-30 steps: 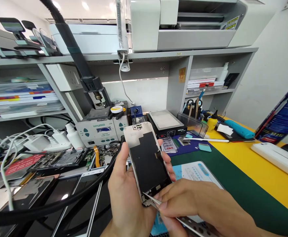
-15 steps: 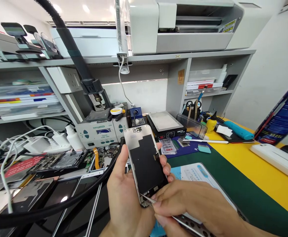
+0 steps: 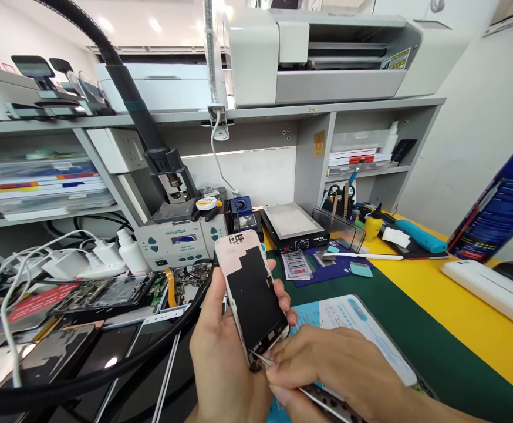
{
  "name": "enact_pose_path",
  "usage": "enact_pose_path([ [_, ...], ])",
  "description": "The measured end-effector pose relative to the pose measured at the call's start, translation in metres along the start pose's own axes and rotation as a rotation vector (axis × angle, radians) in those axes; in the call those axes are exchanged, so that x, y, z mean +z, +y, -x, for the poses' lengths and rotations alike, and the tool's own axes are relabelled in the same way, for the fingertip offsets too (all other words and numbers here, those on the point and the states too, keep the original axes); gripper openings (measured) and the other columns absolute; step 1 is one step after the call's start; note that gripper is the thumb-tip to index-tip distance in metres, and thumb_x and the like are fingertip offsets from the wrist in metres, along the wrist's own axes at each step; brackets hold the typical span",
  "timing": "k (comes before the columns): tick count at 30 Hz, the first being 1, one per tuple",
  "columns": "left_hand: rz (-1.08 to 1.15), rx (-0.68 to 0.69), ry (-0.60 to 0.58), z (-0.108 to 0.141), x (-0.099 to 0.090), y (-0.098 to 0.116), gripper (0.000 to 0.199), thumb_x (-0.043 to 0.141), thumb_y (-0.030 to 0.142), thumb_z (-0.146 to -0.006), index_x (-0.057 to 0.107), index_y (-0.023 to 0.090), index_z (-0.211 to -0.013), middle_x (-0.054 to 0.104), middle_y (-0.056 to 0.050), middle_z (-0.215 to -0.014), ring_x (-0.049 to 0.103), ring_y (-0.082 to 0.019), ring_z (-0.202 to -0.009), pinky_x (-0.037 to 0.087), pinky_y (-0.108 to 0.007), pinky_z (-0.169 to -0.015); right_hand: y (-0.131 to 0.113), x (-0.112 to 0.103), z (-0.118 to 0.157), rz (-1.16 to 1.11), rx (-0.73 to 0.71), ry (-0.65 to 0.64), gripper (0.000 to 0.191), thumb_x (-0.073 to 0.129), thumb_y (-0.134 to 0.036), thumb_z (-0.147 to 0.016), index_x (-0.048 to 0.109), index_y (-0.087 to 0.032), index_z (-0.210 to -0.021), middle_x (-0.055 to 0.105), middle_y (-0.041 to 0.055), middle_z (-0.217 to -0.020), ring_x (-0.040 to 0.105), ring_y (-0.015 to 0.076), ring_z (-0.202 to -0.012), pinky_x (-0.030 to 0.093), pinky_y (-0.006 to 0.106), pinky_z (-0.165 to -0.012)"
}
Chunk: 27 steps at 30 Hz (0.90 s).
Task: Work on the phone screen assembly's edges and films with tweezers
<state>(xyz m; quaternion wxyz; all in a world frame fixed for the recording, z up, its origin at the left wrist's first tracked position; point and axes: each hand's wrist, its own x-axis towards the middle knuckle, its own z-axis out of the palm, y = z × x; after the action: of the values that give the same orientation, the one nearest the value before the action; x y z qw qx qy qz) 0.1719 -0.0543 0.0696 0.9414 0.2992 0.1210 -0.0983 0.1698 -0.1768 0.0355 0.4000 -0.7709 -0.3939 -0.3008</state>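
A phone screen [image 3: 254,294], its black-and-silver back facing me, lies tilted in my left hand [image 3: 221,346]. The thumb presses one long edge and the fingers wrap round the other. My right hand [image 3: 322,364] is closed on metal tweezers [image 3: 322,399] with holes along the handle. Their thin tips rest at the lower left corner of the screen, by the small parts along its bottom edge. Whether the tips pinch anything is too small to tell. Part of the screen's lower right edge is hidden behind my right fingers.
A black hose [image 3: 107,370] arcs across the left side over several phone screens. Behind stand a hot-air station [image 3: 186,241] and a flat heating plate [image 3: 294,226]. A blue-and-white pad [image 3: 362,329] lies on the green mat [image 3: 397,317]. A yellow bottle [image 3: 373,225] stands farther right.
The view has tipped up slightly. The screen's upper end has shifted a little left and down in the picture. Both hands keep their grips, with the tweezer tips still at the same corner.
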Motion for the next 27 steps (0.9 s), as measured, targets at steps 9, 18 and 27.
enact_pose_path([
  [9, 0.023, -0.001, -0.075, -0.002, 0.002, 0.000, 0.049, 0.048, 0.052, -0.086, 0.067, 0.010, -0.102, 0.063, -0.013, -0.082, 0.061, -0.024, -0.070, 0.055, -0.038, -0.066, -0.007, -0.008, -0.008, -0.171, 0.110, 0.012, 0.023, 0.060, 0.000, -0.069, 0.069, -0.019, -0.078, 0.076, 0.0000, -0.069, 0.073, 0.0113, -0.062, 0.056, 0.014, -0.069],
  [18, 0.044, -0.050, -0.178, -0.006, -0.005, 0.004, 0.056, 0.048, 0.055, -0.085, 0.064, 0.009, -0.112, 0.063, -0.014, -0.086, 0.059, -0.025, -0.074, 0.051, -0.038, -0.071, -0.008, -0.006, -0.007, -0.260, 0.119, 0.044, 0.023, 0.059, -0.003, -0.072, 0.069, -0.020, -0.083, 0.076, 0.0008, -0.076, 0.073, 0.0118, -0.069, 0.057, 0.018, -0.071],
  [27, 0.048, -0.075, -0.164, -0.002, -0.002, 0.004, 0.065, 0.048, 0.057, -0.082, 0.061, 0.008, -0.123, 0.063, -0.015, -0.084, 0.058, -0.025, -0.072, 0.050, -0.037, -0.070, -0.007, -0.003, -0.009, -0.198, 0.030, 0.072, 0.025, 0.059, 0.001, -0.070, 0.065, -0.021, -0.081, 0.076, 0.0004, -0.072, 0.073, 0.0127, -0.067, 0.058, 0.021, -0.073],
])
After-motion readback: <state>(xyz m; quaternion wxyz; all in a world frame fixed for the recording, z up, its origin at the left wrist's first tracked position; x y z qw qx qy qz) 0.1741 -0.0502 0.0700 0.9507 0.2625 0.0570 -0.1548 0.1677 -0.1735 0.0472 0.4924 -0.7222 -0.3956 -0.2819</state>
